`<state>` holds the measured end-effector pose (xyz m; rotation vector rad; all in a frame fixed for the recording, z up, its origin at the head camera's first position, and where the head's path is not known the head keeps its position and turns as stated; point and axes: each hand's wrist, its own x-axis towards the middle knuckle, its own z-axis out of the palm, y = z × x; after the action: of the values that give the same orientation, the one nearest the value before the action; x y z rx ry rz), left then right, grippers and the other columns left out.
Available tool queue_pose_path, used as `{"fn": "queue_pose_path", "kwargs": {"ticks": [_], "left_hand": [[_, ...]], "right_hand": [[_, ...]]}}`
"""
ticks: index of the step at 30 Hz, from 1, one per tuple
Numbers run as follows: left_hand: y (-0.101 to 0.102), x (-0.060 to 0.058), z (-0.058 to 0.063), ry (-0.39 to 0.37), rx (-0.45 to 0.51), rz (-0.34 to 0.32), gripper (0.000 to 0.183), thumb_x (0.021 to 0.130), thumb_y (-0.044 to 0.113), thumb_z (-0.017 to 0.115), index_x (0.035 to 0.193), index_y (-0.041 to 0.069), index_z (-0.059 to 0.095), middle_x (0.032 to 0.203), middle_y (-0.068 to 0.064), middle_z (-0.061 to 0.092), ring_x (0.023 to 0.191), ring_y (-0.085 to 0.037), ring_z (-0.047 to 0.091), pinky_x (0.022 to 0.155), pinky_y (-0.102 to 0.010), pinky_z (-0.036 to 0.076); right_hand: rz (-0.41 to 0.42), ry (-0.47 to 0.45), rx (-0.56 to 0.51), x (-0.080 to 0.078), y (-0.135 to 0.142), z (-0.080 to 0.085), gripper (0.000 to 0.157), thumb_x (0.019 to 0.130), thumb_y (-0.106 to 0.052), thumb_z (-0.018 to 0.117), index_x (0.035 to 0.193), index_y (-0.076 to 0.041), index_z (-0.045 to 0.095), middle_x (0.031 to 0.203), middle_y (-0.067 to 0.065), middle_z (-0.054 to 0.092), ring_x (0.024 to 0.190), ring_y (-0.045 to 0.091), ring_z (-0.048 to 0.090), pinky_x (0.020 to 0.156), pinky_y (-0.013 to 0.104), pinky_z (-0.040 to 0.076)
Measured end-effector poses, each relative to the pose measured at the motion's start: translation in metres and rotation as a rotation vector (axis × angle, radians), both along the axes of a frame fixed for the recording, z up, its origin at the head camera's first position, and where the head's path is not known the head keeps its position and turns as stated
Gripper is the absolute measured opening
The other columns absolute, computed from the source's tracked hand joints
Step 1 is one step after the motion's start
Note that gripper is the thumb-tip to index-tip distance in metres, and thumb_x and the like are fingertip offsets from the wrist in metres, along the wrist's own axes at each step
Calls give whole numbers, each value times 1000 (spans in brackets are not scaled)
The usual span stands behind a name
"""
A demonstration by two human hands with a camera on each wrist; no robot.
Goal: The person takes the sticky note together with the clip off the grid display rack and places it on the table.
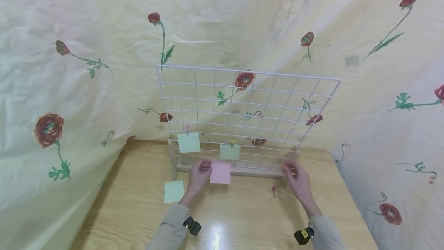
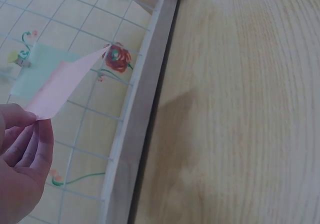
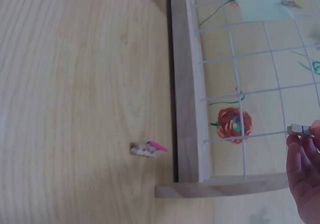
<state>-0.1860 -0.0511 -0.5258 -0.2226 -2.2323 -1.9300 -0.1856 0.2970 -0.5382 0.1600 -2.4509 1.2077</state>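
Observation:
My left hand [image 1: 199, 174] pinches a pink paper note [image 1: 220, 173] by its edge, in front of the lower part of a white wire grid panel [image 1: 249, 72]. In the left wrist view the note [image 2: 62, 86] slants up from thumb and fingertips, partly covering a pale green note [image 2: 45, 64] behind it. My right hand [image 1: 298, 178] is near the panel's lower right end. The right wrist view shows it pinching a small wooden clothespin [image 3: 298, 129] in front of the wires. Another clothespin with a pink end [image 1: 274, 191] lies on the table, left of this hand.
Two pale green notes hang on the grid, one [image 1: 189, 142] under a pink-topped clip [image 1: 187, 128], one [image 1: 230, 152] under a yellow-topped clip [image 1: 233, 141]. A loose green note [image 1: 174, 191] lies on the wooden table [image 1: 138, 211]. Flowered cloth [image 1: 104, 10] surrounds the table.

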Motion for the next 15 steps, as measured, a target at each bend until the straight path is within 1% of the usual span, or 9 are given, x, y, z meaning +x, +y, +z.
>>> {"fn": "queue_pose_path", "kwargs": {"ticks": [6, 11, 13, 14, 15], "left_hand": [[-3, 4, -7, -8, -1, -1, 17, 86, -14, 59, 104, -16, 57, 100, -32, 62, 93, -44, 62, 82, -42, 56], [-5, 7, -13, -27, -25, 7, 17, 87, -12, 59, 104, -14, 57, 99, -31, 63, 93, -44, 62, 83, -43, 55], [-6, 9, -14, -40, -26, 11, 17, 87, -12, 59, 104, -14, 57, 100, -31, 63, 94, -44, 62, 84, -47, 54], [-6, 7, -20, -45, -23, 15, 17, 88, -11, 60, 104, -13, 58, 99, -29, 64, 94, -42, 63, 85, -44, 55], [-6, 7, -22, -50, -19, 18, 17, 87, -11, 60, 104, -12, 58, 99, -28, 64, 94, -42, 63, 85, -46, 54]], "right_hand": [[-9, -65, 6, 5, 6, -9, 17, 94, -1, 58, 109, 8, 58, 101, 23, 65, 89, 39, 64, 72, 19, 54], [-5, -98, 17, 9, 8, -17, 17, 95, -2, 59, 108, 8, 58, 101, 25, 65, 89, 40, 64, 71, 32, 58], [2, -113, 23, 11, 9, -20, 17, 95, -2, 59, 108, 9, 58, 102, 25, 64, 88, 40, 64, 71, 34, 58], [5, -123, 28, 11, 10, -22, 18, 95, -2, 59, 109, 9, 58, 102, 25, 64, 88, 40, 64, 71, 34, 58], [8, -143, 30, 12, 11, -24, 19, 95, -3, 59, 110, 9, 58, 103, 25, 64, 89, 39, 64, 72, 33, 58]]}}
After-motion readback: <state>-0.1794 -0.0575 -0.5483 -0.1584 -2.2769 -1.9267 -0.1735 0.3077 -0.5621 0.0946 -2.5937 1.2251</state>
